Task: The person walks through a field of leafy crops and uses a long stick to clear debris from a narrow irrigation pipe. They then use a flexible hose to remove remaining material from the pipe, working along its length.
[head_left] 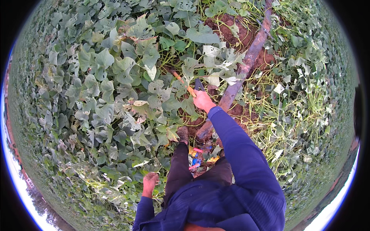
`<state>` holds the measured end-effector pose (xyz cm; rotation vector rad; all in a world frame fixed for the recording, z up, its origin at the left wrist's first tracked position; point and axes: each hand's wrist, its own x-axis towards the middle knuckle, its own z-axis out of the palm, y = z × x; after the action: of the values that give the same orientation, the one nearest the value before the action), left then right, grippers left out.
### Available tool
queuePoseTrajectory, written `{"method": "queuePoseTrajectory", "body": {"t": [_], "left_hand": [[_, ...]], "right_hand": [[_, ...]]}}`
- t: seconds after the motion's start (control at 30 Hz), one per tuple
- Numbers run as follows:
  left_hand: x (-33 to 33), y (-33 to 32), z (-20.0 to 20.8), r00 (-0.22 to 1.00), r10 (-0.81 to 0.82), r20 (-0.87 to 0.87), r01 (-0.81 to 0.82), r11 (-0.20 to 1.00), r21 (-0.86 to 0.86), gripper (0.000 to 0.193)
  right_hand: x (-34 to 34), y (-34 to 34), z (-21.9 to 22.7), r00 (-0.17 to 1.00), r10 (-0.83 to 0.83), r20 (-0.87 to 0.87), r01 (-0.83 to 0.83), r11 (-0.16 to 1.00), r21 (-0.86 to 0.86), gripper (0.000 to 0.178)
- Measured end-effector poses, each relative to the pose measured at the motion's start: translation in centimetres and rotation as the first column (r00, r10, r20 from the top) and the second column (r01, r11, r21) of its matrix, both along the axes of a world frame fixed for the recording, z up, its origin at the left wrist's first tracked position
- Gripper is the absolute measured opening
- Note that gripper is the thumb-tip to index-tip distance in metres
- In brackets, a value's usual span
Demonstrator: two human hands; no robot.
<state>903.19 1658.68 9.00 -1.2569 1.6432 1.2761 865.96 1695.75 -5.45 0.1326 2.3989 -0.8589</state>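
Observation:
My right hand [204, 101] reaches forward into the vines, its fingers wrapped round the end of an orange-brown wooden handle [182, 81]. The handle slants away to the far left, and leaves hide its far end, so the kind of tool does not show. My left hand [150, 181] hangs low beside my left leg with the fingers curled together. Whatever it may hold is too small to make out. Broad green leaves [123, 69], many with holes, stand close around the handle.
A long, mud-stained brown pole [243, 73] runs diagonally from the far right to near my feet. Reddish soil [231, 32] and tangled yellow-green stems [304, 111] lie beside it. Brightly coloured scraps [196, 159] lie between my legs. My left shoe [182, 133] touches the vines.

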Motion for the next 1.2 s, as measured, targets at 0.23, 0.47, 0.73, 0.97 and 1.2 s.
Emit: {"method": "queuePoseTrajectory", "body": {"t": [0.23, 0.47, 0.73, 0.97, 1.2], "left_hand": [[2.6, -1.6, -1.3, 0.990, 0.089, 0.112, -0.088, 0.996, -0.009, 0.016], [1.2, -2.5, -2.8, 0.991, 0.097, 0.087, -0.100, 0.995, 0.025, 0.015], [-2.0, -1.3, -2.4, 1.000, 0.011, -0.002, -0.011, 1.000, -0.006, 0.017], [2.0, -0.3, 1.1, 0.999, 0.020, -0.038, -0.023, 0.996, -0.085, 0.016], [6.1, 4.1, 1.9, 0.987, -0.132, 0.092, 0.139, 0.988, -0.072, 0.017]], "right_hand": [[-2.4, -5.6, 4.0, 0.985, -0.010, 0.173, -0.006, 0.996, 0.087, 0.041], [-3.3, -7.9, -0.2, 0.976, -0.027, 0.214, -0.005, 0.989, 0.145, 0.064], [-2.9, -4.7, -3.7, 0.965, -0.193, 0.176, 0.159, 0.969, 0.188, 0.033], [-2.0, -0.7, 3.7, 0.911, -0.391, 0.128, 0.386, 0.920, 0.063, 0.080], [7.9, 13.6, 8.4, 0.736, -0.665, -0.128, 0.639, 0.744, -0.192, 0.075]]}}
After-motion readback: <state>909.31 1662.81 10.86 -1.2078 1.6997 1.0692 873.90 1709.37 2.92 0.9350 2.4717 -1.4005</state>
